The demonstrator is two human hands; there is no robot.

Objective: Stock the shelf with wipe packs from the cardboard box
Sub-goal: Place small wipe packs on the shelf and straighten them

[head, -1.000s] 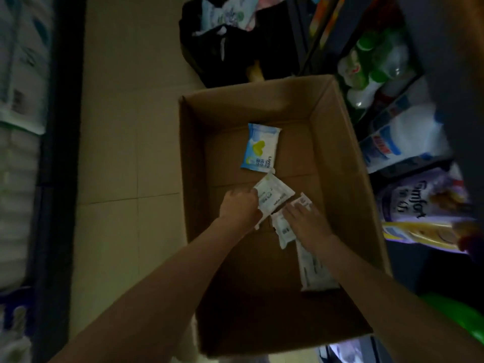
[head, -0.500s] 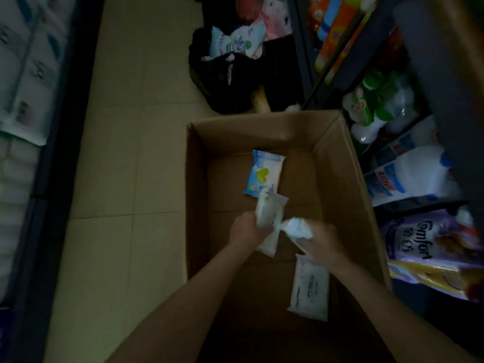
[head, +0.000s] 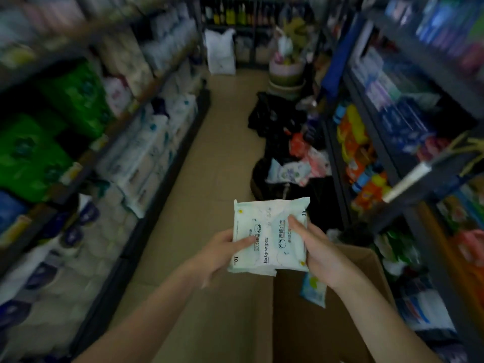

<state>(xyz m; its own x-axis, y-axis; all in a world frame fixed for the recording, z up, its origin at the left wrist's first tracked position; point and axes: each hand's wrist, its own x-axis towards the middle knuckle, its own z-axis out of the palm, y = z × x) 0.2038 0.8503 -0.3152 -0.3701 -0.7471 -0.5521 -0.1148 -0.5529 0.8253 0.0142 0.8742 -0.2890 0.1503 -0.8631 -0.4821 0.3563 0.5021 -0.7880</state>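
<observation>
Both hands, left & right, grip pale-green plastic baby-wipe packs above brown cardboard box; blue-white wipe pack left inside, none shelved yet.

Left hand, right hand hold wipe packs above cardboard box.

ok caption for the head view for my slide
Both hands, left and right, hold white baby wipe packs above the cardboard box in a shop aisle.
</observation>
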